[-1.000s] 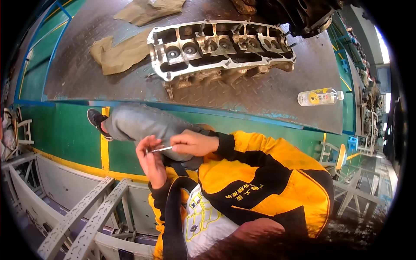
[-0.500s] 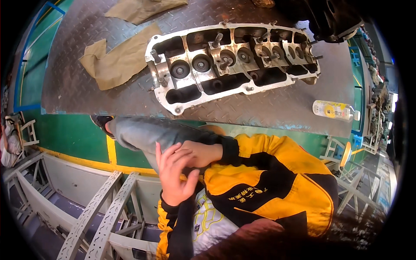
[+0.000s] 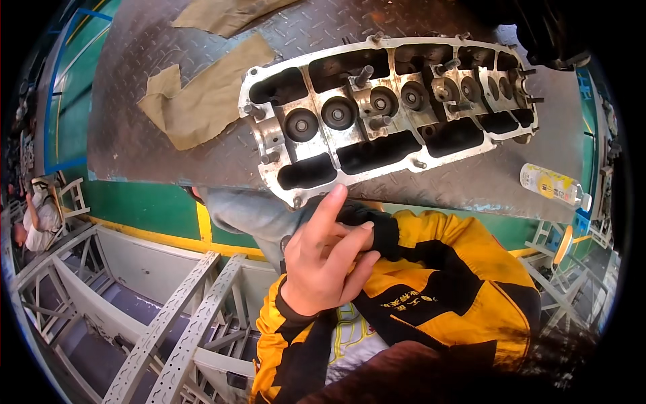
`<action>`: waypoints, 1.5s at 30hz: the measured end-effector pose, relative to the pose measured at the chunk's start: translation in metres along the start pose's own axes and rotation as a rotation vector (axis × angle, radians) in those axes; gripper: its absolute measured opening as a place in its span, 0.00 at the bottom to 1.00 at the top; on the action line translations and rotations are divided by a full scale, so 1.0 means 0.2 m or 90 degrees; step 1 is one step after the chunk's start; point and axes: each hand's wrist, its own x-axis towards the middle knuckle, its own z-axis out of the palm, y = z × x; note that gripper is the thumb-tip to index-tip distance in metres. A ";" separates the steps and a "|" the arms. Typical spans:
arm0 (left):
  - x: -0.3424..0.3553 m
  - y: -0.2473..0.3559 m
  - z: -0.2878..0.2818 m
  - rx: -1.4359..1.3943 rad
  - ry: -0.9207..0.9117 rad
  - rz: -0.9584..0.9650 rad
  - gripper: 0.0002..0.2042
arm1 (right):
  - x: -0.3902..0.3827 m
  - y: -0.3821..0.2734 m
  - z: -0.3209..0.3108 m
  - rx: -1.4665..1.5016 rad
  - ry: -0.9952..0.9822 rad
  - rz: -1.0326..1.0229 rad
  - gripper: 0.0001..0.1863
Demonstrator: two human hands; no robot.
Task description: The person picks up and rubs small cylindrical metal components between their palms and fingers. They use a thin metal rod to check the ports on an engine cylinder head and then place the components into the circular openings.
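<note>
My left hand [image 3: 317,269] is raised above my lap with nothing in it. Its index finger is stretched out and the others are loosely bent and apart. In the picture its fingertip overlaps the near rim of a metal cylinder head [image 3: 397,170]; whether it touches cannot be told. The cylinder head lies across the table, with upright studs, round bores and dark hollows. Behind my left hand, my right hand is almost wholly hidden; its black cuff [image 3: 385,236] shows just beside it, and its fingers cannot be made out.
Brown cloths [image 3: 192,114] lie on the patterned steel table [image 3: 134,151], left of the cylinder head. A bottle with a yellow-white label [image 3: 548,183] lies at the table's right. Something black [image 3: 538,30] stands far right. Grey metal frames [image 3: 165,316] are at lower left; a person [image 3: 40,215] is beyond them.
My left hand has moved right and forward, its index finger now stretched out over the right hand, which is now mostly covered. The view has shifted, so the table's things appear farther right.
</note>
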 end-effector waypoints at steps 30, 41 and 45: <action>0.14 -0.04 0.12 0.022 -0.085 0.040 0.18 | -0.11 0.00 -0.10 0.050 0.074 0.042 0.20; 0.13 0.06 0.04 0.072 -0.073 0.025 0.13 | -0.03 0.01 -0.08 0.146 0.028 0.196 0.21; 0.06 0.11 0.04 0.083 -0.086 0.034 0.15 | 0.00 -0.02 -0.02 0.220 0.031 0.249 0.22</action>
